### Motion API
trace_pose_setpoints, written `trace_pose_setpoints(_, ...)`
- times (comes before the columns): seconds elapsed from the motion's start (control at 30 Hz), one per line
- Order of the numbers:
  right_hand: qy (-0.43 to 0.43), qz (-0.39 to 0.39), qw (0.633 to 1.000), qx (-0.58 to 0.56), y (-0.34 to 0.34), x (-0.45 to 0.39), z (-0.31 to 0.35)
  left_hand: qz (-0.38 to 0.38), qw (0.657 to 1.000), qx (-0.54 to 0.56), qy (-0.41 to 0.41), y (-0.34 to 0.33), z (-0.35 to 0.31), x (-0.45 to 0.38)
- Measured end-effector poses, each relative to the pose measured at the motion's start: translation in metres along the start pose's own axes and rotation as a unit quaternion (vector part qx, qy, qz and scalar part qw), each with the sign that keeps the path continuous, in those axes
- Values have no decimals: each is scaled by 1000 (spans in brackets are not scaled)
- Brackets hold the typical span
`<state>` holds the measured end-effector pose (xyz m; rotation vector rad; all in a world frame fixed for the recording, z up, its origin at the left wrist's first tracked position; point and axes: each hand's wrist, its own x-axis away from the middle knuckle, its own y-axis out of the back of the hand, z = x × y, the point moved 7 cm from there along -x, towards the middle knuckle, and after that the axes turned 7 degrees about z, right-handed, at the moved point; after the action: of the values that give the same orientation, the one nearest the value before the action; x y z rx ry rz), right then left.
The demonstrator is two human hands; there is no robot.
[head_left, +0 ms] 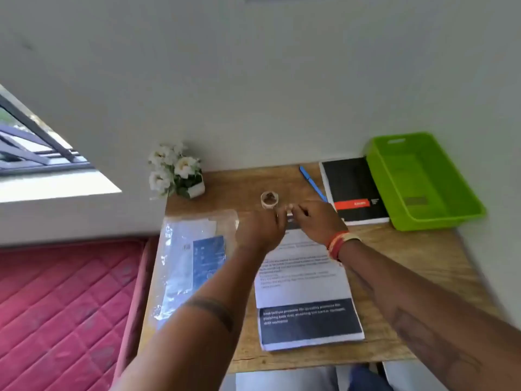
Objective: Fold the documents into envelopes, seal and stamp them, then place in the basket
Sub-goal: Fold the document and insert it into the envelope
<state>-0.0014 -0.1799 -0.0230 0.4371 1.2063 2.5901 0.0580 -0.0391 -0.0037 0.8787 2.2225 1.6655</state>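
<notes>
Starting out: nothing folded, sealed or stamped yet, I judge.
Left hand [260, 228] and right hand [315, 221] meet at the 12 o'clock edge of the flat white printed documents [303, 289]; their grip is too blurred to tell. Green plastic basket [439, 221] at 2 o'clock sits empty; clear-sleeved envelopes [191, 261] lie at 9 o'clock.

Bright daylight from the window [42, 148] — soft overall, hands motion-blurred, glare on plastic left of the fingers.
</notes>
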Motion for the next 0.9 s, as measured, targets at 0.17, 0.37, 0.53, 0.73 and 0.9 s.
trace_pose_setpoints(0.17,19,14,1000,13,-39,26,-31,1,999,35,-8,-50,-1,23)
trace_pose_setpoints(0.37,129,-83,986,62,-48,39,-39,-71,997,20,-37,-75,1,38)
trace_pose_setpoints(0.53,161,-84,976,123,-56,45,-36,-120,991,25,-56,-87,7,38)
trace_pose_setpoints(0.73,193,-89,970,122,-52,44,-33,-143,987,6,-78,-90,7,46)
trace_pose_setpoints(0.9,233,-194,940,157,-40,54,-30,-142,987,-25,-77,-89,-2,65)
